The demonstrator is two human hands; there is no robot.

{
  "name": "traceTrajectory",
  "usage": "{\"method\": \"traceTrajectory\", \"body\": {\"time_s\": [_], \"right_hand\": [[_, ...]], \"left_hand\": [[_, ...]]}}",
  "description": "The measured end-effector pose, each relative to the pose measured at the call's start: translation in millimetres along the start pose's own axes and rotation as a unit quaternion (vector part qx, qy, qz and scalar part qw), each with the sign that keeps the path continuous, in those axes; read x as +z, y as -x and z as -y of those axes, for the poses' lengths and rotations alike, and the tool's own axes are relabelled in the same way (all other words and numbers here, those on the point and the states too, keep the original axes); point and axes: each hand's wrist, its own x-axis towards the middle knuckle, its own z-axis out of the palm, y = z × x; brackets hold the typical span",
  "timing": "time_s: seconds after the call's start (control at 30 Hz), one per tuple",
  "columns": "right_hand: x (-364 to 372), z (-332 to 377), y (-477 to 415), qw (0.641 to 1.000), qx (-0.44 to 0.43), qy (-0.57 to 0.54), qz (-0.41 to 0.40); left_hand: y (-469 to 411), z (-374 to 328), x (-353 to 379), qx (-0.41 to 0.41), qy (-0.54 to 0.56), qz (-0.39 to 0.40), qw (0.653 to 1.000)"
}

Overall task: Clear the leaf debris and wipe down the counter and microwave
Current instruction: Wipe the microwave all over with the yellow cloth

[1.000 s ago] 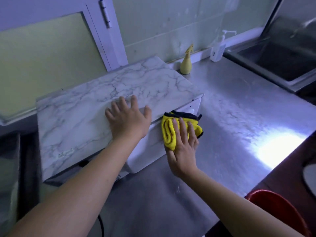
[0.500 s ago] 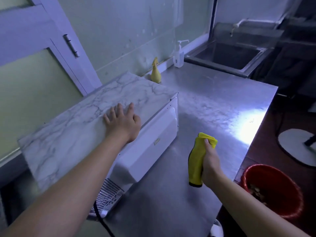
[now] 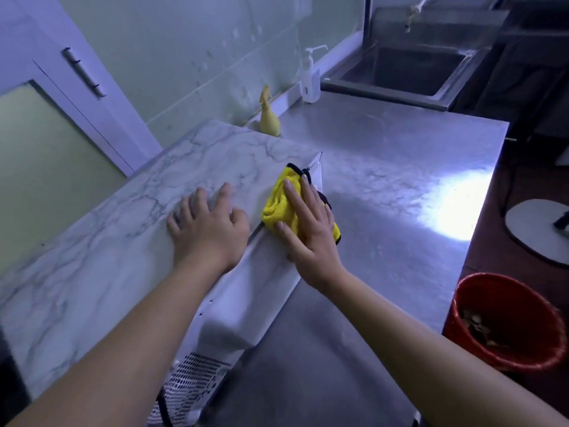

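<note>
My left hand (image 3: 209, 229) lay flat and open on the marble-patterned top of the microwave (image 3: 123, 235), bracing it. My right hand (image 3: 308, 229) pressed open-palmed on the yellow cloth (image 3: 277, 204) at the microwave's front top corner, fingers spread, above the steel counter (image 3: 385, 180). A red bucket (image 3: 505, 322) stood beside the counter's edge.

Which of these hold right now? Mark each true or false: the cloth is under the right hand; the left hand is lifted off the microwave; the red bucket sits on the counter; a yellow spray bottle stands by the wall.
1. The yellow cloth is under the right hand: true.
2. The left hand is off the microwave: false, it rests flat on top.
3. The red bucket sits on the counter: false, it stands on the floor beside it.
4. A yellow spray bottle stands by the wall: true.
</note>
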Motion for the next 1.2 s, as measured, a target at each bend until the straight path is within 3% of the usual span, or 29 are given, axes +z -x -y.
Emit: {"method": "traceTrajectory", "body": {"time_s": [0.13,0.3,0.5,0.6,0.7,0.8,1.0,1.2], "right_hand": [[-11,-38,-5,0.985,-0.107,0.134,0.007],[16,-63,-12,0.976,-0.173,0.068,-0.110],[38,-78,-8,0.970,-0.049,-0.064,-0.228],[42,-86,-10,0.946,0.101,-0.176,-0.251],[42,-97,-1,0.903,0.284,-0.241,-0.213],[47,-98,16,0.826,0.397,-0.357,-0.182],[61,-71,41,0.679,0.550,-0.457,-0.166],[43,-55,66,0.562,0.585,-0.569,-0.132]], "left_hand": [[-1,2,1,0.001,0.007,0.002,1.000],[-2,3,3,-0.001,0.006,0.001,1.000],[-2,1,3,-0.006,0.004,0.003,1.000],[-2,1,3,-0.011,0.004,0.007,1.000],[-3,1,2,-0.011,0.001,0.011,1.000],[-3,0,2,-0.011,-0.004,0.011,1.000],[-2,1,1,-0.014,0.004,0.010,1.000],[-2,1,-2,-0.015,0.019,0.013,1.000]]}}
